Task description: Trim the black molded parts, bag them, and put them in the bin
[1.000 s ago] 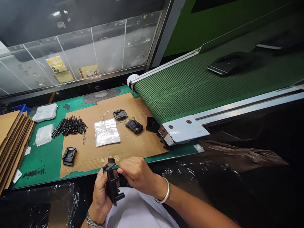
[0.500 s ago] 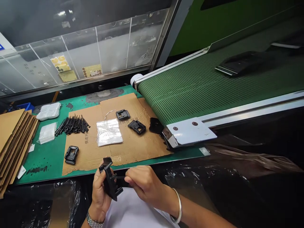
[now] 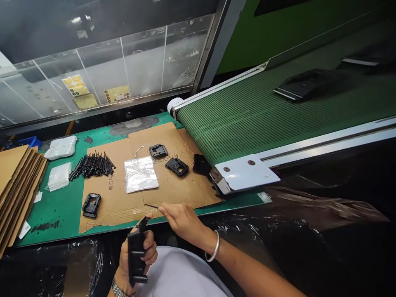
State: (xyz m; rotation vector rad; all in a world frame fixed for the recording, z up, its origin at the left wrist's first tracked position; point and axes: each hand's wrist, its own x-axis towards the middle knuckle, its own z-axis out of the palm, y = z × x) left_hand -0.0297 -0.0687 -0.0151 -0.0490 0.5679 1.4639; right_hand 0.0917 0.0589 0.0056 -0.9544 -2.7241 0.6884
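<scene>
My left hand (image 3: pixel 149 247) is closed around a black molded plastic part (image 3: pixel 135 258), held upright with its ridged side toward me, low in front of my body. In a pinch, my right hand (image 3: pixel 179 218) holds a thin dark rod (image 3: pixel 151 206) that points left over the cardboard's near edge, apart from the part. Three black plastic frames with openings lie on the cardboard: a near-left frame (image 3: pixel 91 205), a back frame (image 3: pixel 159 150) and a right-hand frame (image 3: pixel 177 166). Left of the middle lies a heap of thin black rods (image 3: pixel 93 165).
Clear plastic bags (image 3: pixel 141 181) lie on the cardboard sheet (image 3: pixel 185 194), with further bag stacks (image 3: pixel 59 176) to the left. Stacked cardboard (image 3: pixel 21 194) stands at far left. On the right, a green conveyor belt (image 3: pixel 229 128) carries black parts (image 3: pixel 309 84) above the green table (image 3: pixel 68 218).
My right hand has moved up and away from the part, and a thin rod now shows in its fingers. The left hand has turned the part and lowered it slightly.
</scene>
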